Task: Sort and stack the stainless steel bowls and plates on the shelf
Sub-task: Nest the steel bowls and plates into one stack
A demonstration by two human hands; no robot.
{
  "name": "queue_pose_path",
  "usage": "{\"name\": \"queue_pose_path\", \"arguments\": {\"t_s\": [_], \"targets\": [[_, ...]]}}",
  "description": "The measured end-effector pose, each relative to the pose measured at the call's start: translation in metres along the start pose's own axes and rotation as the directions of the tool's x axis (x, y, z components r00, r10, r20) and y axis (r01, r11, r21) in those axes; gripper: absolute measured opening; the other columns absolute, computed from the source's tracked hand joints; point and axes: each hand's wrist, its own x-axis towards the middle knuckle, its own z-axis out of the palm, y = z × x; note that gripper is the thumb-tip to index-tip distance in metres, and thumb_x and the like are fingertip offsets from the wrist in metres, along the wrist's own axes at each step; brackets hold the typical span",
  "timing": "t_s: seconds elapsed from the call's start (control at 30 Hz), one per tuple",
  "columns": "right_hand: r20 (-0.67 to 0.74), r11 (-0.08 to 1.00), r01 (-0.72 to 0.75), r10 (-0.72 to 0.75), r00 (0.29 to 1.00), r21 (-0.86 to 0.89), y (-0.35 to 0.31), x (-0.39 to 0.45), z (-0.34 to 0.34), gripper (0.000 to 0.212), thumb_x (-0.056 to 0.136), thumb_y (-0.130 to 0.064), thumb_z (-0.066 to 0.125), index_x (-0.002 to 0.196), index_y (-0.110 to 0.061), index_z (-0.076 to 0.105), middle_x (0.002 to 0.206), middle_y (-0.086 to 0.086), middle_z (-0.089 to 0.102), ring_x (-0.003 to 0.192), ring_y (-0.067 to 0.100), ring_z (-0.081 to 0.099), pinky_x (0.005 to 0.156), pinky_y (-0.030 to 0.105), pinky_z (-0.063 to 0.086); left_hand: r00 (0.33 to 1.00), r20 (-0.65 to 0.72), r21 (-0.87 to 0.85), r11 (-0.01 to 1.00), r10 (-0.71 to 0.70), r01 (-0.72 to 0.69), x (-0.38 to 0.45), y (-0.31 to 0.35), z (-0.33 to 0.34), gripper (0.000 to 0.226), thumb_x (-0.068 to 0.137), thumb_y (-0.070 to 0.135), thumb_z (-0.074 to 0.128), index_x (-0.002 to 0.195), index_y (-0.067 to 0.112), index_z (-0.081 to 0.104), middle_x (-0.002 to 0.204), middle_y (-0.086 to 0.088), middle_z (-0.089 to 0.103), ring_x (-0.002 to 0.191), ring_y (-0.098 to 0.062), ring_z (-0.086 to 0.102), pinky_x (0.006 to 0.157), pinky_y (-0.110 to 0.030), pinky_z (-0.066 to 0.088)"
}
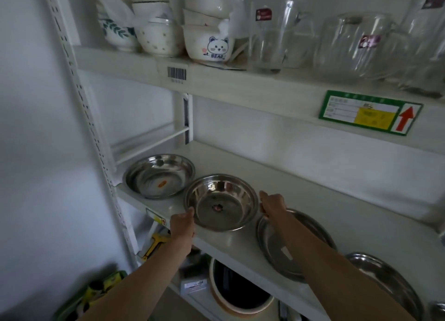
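Observation:
On the white middle shelf (240,166) a deep steel bowl (221,201) stands near the front edge. My left hand (183,224) grips its left rim and my right hand (273,204) grips its right rim. A second steel bowl (159,175) with an orange sticker sits to the left, apart from it. A flat steel plate (277,251) lies to the right, partly under my right forearm. Another steel plate (390,279) lies further right at the shelf's front.
The upper shelf (252,84) carries stacked ceramic bowls (209,43) and glass jugs (356,43). A perforated white upright (96,140) bounds the shelf on the left. Below are a round black-and-white pot (238,289), small boxes and yellow items.

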Motion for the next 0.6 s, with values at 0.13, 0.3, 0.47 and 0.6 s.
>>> {"name": "queue_pose_path", "arguments": {"t_s": [0.13,0.3,0.47,0.6], "targets": [[-0.041,0.973,0.051,-0.062,0.997,-0.224,-0.016,0.010,0.012,0.046,0.086,-0.037,0.056,0.102,0.003,0.070,0.111,0.020,0.071,0.102,0.033,0.067,0.087,0.033,0.049,0.999,-0.020,0.017,0.999,-0.027,0.027,0.020,0.002,-0.008,0.032,0.095,0.022,0.055,0.066,0.012,0.046,0.057,-0.006,0.040,0.048,-0.014,0.034,0.044,-0.026,0.029],[-0.039,0.945,0.091,-0.109,0.993,-0.315,-0.023,0.033,0.025,0.042,0.089,-0.034,0.056,0.108,0.001,0.071,0.119,0.019,0.068,0.112,0.034,0.062,0.091,0.032,0.048,0.997,-0.016,0.055,0.995,-0.079,0.080,0.042,0.000,-0.011,0.027,0.095,0.023,0.055,0.072,0.010,0.049,0.058,-0.007,0.043,0.049,-0.016,0.036,0.045,-0.027,0.032],[0.006,0.933,0.065,-0.067,0.998,-0.353,-0.027,0.054,0.037,0.044,0.086,-0.031,0.061,0.113,0.002,0.067,0.123,0.019,0.065,0.114,0.034,0.061,0.089,0.030,0.047,0.994,0.011,0.082,0.991,-0.109,0.108,0.056,-0.001,-0.008,0.022,0.097,0.024,0.053,0.083,0.008,0.060,0.063,-0.006,0.049,0.054,-0.015,0.043,0.048,-0.026,0.036],[0.033,0.940,0.018,-0.007,0.999,-0.341,-0.030,0.068,0.047,0.052,0.082,-0.039,0.064,0.116,0.002,0.066,0.122,0.020,0.066,0.110,0.034,0.064,0.088,0.031,0.050,0.997,0.001,0.096,0.992,-0.076,0.076,0.064,-0.003,-0.004,0.019,0.097,0.024,0.052,0.101,0.008,0.062,0.086,-0.010,0.060,0.069,-0.018,0.054,0.057,-0.027,0.044]]}}
